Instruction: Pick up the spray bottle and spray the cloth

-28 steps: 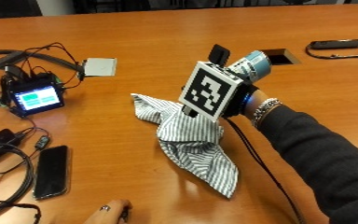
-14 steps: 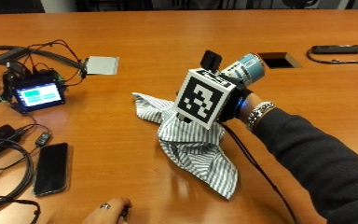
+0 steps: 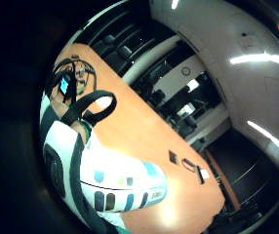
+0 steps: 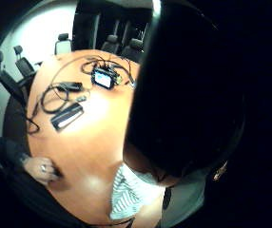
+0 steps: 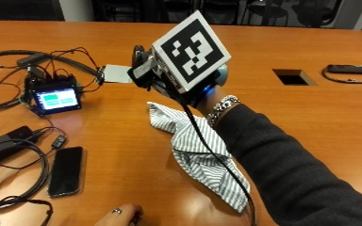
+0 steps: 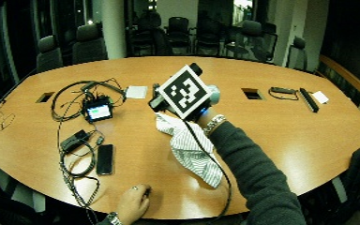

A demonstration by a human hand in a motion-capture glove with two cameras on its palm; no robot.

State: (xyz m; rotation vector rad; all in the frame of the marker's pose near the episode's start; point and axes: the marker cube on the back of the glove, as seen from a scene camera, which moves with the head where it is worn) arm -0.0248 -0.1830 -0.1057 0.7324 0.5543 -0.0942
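The grip [image 5: 192, 95], the gloved right hand, is closed around the spray bottle [image 3: 120, 183] and holds it up off the table [image 5: 306, 108]. In the outside view the fingers themselves are hidden behind the hand's gear. I judge the hold from the bottle being in the air with the hand and pressed close against the palm in the little finger side palm view.

The hand sits above the upper end of the cloth [image 5: 196, 150], probably so that a spray would fall onto the fabric and not the wood. I cannot tell which way the nozzle points, since only a sliver of bluish-grey bottle shows beside the hand from outside. On that reading the pick-up is done and the spraying is the step in hand.

Seen from the palm, the bottle is white-bodied and rounded, with a band of small coloured label patches in blue, green and dark tones.

The cloth is grey-and-white striped. It lies crumpled on the table and trails in a long fold toward the near edge under the sleeve.

Further out, well apart from the cloth, are a small lit screen [image 5: 55, 99] amid cables and a dark phone [image 5: 65, 170] lying flat. The person's bare hand [image 5: 121, 214] rests at the table's near edge and touches neither bottle nor cloth.
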